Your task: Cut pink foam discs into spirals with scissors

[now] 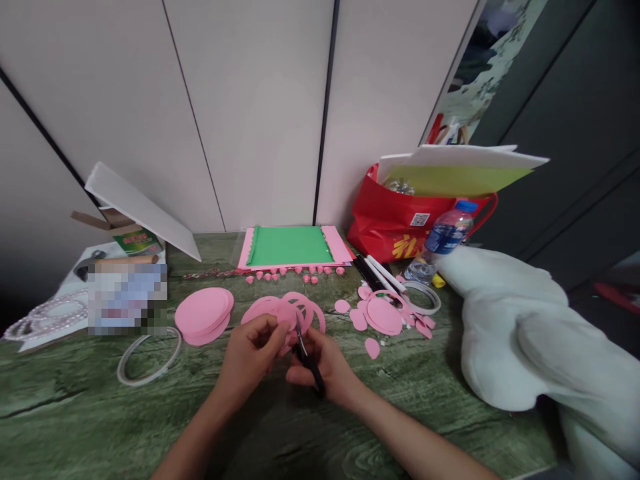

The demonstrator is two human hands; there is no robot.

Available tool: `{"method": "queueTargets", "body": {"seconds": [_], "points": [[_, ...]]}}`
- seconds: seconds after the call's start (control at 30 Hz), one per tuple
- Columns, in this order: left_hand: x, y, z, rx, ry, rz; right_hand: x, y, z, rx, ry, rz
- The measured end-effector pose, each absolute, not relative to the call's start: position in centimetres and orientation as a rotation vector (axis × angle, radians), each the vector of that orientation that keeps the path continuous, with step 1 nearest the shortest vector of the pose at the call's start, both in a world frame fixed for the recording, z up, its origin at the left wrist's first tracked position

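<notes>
My left hand (253,353) pinches a pink paper piece (287,316) between thumb and fingers, above the middle of the green table. Black-handled scissors (309,363) are held in my right hand (325,370), their blades pointing up against the right side of that paper. Behind the hands lie pink paper rings (260,306), partly hidden by my fingers. A stack of pink discs (203,315) rests to the left of my left hand. To the right are pink scraps and ovals (384,316).
A green sheet (290,245) on pink paper lies at the back, small pink rolls (283,271) before it. Right: red bag (385,217), bottle (447,233), pens (383,273), tape roll (425,298), white stuffed shape (500,333). Left: tape roll (149,381), foam board (145,210), beads (55,315).
</notes>
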State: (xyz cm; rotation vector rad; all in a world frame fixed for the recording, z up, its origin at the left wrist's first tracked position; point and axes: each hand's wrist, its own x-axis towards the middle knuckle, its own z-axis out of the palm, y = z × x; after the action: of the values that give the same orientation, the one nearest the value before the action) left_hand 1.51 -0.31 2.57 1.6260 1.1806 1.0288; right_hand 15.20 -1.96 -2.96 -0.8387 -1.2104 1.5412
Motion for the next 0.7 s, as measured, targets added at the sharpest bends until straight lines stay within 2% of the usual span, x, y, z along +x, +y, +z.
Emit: {"method": "queueTargets", "body": {"seconds": [0.7], "points": [[1.20, -0.27, 2.93, 1.694, 1.178, 1.068, 15.18, -2.21, -2.98, -0.845, -1.202, 1.558]]}}
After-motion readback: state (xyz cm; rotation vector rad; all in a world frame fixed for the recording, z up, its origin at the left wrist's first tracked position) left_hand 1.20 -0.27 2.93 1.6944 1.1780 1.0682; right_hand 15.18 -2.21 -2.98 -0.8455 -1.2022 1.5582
